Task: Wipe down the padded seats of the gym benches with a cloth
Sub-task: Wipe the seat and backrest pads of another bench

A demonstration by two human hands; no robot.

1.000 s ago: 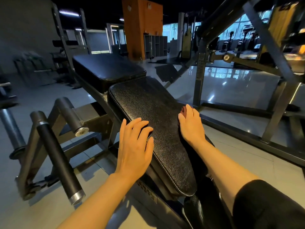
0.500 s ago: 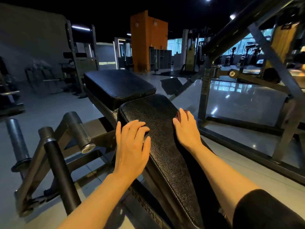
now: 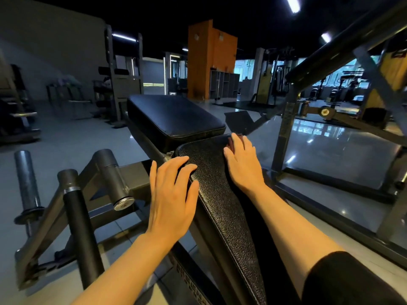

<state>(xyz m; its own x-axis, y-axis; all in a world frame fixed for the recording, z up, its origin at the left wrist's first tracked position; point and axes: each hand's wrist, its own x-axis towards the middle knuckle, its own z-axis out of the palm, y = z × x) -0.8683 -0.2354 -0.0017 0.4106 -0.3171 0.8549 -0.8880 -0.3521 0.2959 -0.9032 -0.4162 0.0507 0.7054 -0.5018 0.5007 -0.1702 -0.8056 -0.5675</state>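
The right hand (image 3: 242, 164) presses a dark reddish cloth (image 3: 231, 140) flat under straight fingers at the far end of the long black textured leather bench pad (image 3: 220, 201), likely wiping. The left hand (image 3: 171, 194), fingers spread, rests on the pad's near-left edge, seemingly bracing.

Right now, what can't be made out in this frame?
- Cloth: head view, only a reddish edge shows; the right hand covers the rest.
- Near pad: its lower end is cut off by the bottom edge.
- Frame lettering: too dark and partial to read.
- Left hand: what its palm touches is hidden beneath it.
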